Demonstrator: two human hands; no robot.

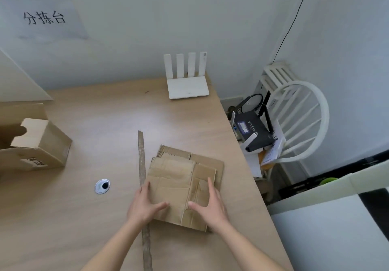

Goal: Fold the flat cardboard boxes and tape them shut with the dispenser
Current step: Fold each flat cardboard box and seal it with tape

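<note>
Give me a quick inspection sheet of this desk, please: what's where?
Surface: wooden table, grommet hole.
Job's things: stack of flat cardboard boxes; open box far left; tape dispenser not seen.
Clutter: long cardboard strip; white router.
Hands: left hand and right hand rest on the stack, fingers straight.
Cables: black wire down the wall.
Surroundings: white chair holding a black router; wall sign.

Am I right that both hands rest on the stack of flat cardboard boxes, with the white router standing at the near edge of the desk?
Not quite: the head view shows the white router at the desk's far edge, against the wall. Both the left hand and right hand do rest on the flat cardboard boxes.
</note>
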